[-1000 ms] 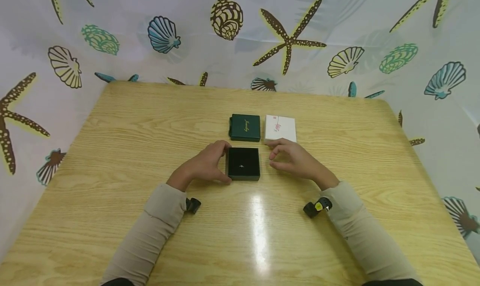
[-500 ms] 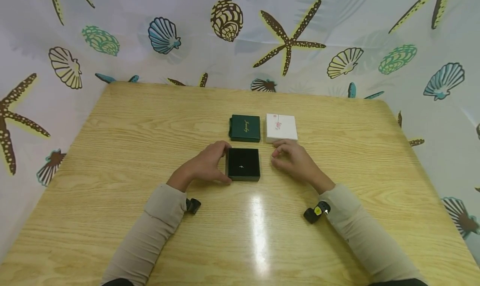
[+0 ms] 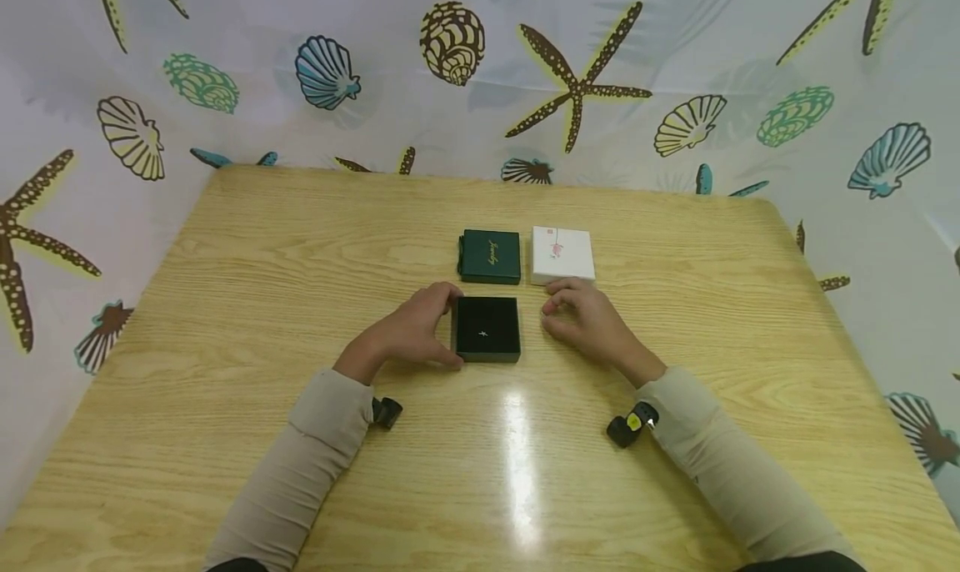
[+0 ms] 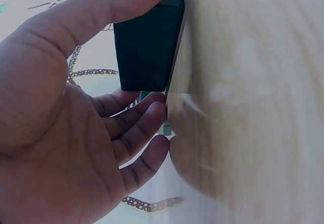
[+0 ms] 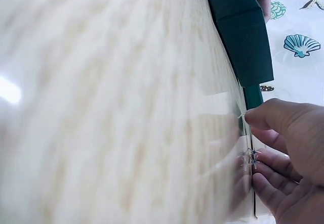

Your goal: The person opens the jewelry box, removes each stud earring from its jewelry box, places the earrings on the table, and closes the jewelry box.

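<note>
A dark green jewelry box (image 3: 487, 357) stands open with a black pad, on which a tiny silver star ornament (image 3: 483, 333) lies. My left hand (image 3: 412, 326) grips the box's left side, thumb at the near corner and fingers at the far corner. Just right of the box, my right hand (image 3: 588, 322) has curled fingers, thumb and index tips close together. In the right wrist view, a small silver star-shaped piece of jewelry (image 5: 253, 157) shows by these fingers; the fingertips seem to pinch it, though the contact is partly hidden.
Behind the open box lies a green lid (image 3: 491, 255) with gold lettering and a ribbon tab. To its right sits a white box (image 3: 562, 255) with a pink print, close behind the right fingers. A shell-patterned cloth (image 3: 405, 122) hangs beyond the wooden table (image 3: 315, 222).
My right hand has shifted slightly right, and its thumb and index tips have drawn closer together. The white box has moved marginally right. The left hand stays on the jewelry box.
</note>
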A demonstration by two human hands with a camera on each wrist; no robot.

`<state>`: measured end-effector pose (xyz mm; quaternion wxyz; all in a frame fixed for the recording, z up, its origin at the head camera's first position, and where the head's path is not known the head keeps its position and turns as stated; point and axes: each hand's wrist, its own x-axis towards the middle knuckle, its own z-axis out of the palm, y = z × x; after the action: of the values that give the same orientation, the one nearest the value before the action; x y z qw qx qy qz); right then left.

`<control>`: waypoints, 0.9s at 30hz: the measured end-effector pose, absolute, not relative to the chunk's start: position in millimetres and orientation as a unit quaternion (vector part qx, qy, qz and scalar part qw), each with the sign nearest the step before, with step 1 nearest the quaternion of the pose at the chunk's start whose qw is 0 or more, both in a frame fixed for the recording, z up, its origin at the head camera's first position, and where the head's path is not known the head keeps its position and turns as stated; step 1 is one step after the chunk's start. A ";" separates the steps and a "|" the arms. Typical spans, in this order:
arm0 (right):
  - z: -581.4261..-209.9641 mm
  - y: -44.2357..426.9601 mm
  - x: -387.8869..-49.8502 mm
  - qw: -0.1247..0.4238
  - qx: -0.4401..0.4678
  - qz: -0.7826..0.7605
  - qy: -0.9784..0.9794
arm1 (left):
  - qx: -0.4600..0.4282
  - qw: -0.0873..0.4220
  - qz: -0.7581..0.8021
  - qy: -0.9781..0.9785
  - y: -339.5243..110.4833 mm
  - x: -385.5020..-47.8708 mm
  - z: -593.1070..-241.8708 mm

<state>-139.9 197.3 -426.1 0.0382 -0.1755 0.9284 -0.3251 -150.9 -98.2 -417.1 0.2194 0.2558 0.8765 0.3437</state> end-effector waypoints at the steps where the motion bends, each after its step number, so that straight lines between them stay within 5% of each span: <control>1: -426.0 197.0 -140.4 0.039 -0.174 -0.325 0.929 | 0.256 0.220 0.343 0.876 -98.6 -151.7 -416.8; 19: -401.5 182.6 -144.2 0.005 -0.219 -0.325 0.920 | 0.255 0.230 0.341 0.875 -103.5 -158.0 -408.2; 27: -384.1 159.2 -140.7 0.036 -0.253 -0.319 0.913 | 0.254 0.233 0.344 0.873 -102.7 -158.1 -408.5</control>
<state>-140.7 159.2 -384.1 0.0360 -0.2533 0.9125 -0.3191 -158.1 -102.7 -408.5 0.2334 0.2538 0.8732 0.3444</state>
